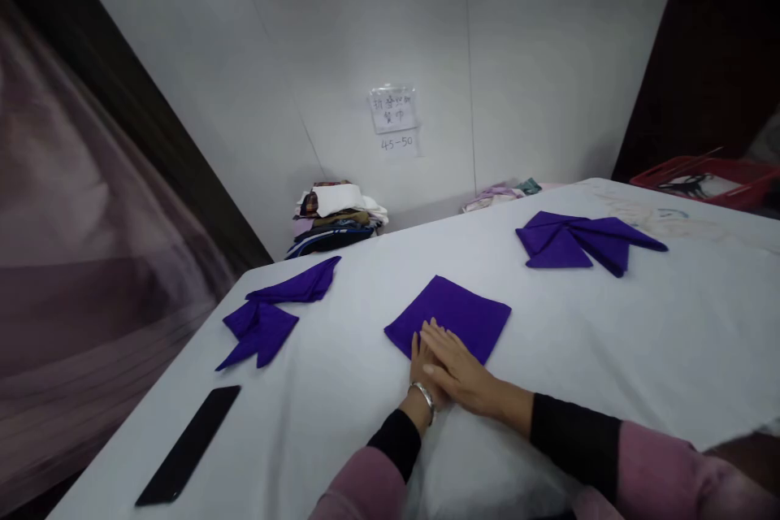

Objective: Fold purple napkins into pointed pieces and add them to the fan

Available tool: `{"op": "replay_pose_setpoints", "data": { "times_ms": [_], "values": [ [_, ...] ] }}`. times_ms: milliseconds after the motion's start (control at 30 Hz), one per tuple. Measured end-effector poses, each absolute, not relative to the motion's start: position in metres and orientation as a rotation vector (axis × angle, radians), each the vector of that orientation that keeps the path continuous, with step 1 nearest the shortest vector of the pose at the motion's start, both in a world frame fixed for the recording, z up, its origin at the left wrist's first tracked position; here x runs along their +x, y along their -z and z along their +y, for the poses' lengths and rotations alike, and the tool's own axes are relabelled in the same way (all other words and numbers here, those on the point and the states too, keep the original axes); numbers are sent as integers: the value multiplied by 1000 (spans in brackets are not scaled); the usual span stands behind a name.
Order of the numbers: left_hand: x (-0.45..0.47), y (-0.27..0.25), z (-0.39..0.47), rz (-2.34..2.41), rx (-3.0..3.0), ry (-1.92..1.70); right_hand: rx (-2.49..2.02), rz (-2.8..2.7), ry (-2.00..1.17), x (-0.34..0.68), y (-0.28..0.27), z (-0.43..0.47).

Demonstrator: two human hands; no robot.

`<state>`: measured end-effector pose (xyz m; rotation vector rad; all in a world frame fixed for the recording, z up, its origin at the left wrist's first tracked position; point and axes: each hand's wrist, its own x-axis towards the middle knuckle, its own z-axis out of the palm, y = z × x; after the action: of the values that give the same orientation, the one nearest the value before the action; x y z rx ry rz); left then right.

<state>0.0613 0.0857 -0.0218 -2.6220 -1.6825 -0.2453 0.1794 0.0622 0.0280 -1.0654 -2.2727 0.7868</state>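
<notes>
A purple cloth napkin (454,310), folded into a flat square, lies cornerwise on the white table. On its near corner rests my left hand (425,374), fingers stretched out, a silver bracelet at the wrist. My right hand (461,370) lies flat and partly across the left one, its fingers extended over the cloth and the left fingers. Neither hand grips anything. To the left is a purple napkin folded into a pointed, winged shape (268,317). Another napkin of similar pointed folds (576,240) sits at the right rear.
The white tabletop (341,398) bears a flat black slab-like object (188,447) at its left. Behind its far edge are a stack of folded clothes (338,215) and more cloth (496,195). A red basket (707,179) stands far right; a pinkish curtain (91,260) hangs left.
</notes>
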Motion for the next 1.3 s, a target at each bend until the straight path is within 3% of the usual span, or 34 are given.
{"op": "replay_pose_setpoints", "data": {
  "times_ms": [267, 567, 833, 933, 1133, 1300],
  "values": [
    [61, 26, 83, -1698, -2643, 103, -1191, -2365, -770, 193, -4, 75],
    [64, 15, 77, -1828, -2584, 223, -1521, -2476, -245, 272, 15, 134],
    [64, 15, 77, -1842, -2588, 219, -2044, -2195, -38, 324, 15, 166],
    [64, 17, 78, -1834, -2575, 205, -1906, -2193, -11, 304, 10, 146],
    [62, 21, 80, -1808, -2592, 70, -1201, -2560, -369, 230, 13, 59],
    [62, 19, 80, -1845, -2646, 136, -1137, -2537, -388, 220, 24, 22]
  ]
}}
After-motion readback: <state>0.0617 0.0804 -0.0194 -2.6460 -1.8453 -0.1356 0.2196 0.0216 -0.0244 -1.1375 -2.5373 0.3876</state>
